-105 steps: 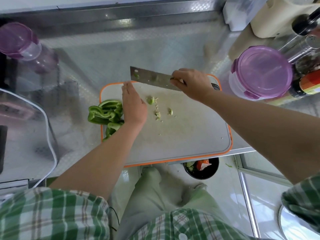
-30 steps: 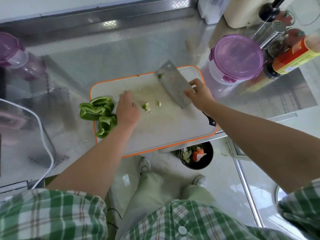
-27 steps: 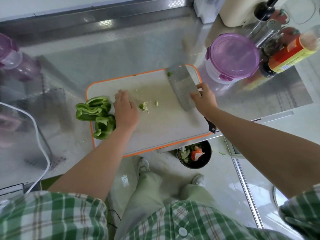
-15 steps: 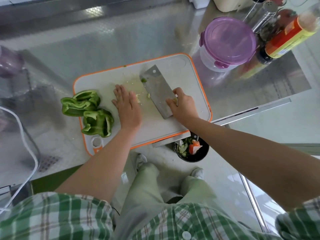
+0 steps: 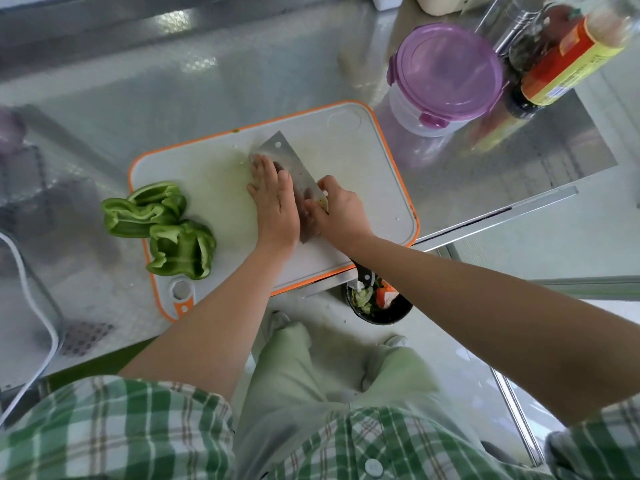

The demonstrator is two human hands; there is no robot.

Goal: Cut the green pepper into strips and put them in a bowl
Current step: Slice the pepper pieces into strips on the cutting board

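Two large green pepper pieces [image 5: 162, 226] lie at the left edge of the white, orange-rimmed cutting board [image 5: 349, 150]. A steel cleaver [image 5: 289, 161] lies nearly flat on the middle of the board. My right hand [image 5: 341, 216] grips it where the blade meets the black handle, which sticks out over the board's front edge. My left hand [image 5: 275, 199] lies flat with straight fingers against the blade's left side. The small pepper scraps are hidden between hand and blade.
A clear tub with a purple lid [image 5: 446, 74] stands right of the board, with sauce bottles [image 5: 568, 60] beyond it. A black bin of vegetable scraps [image 5: 379, 303] sits on the floor below the counter edge. A white cable [image 5: 38, 317] runs at the left.
The cleaver has swung down flat onto the board and slid left toward my left hand. My left hand has closed in against the blade, covering the loose scraps. The view has shifted downward.
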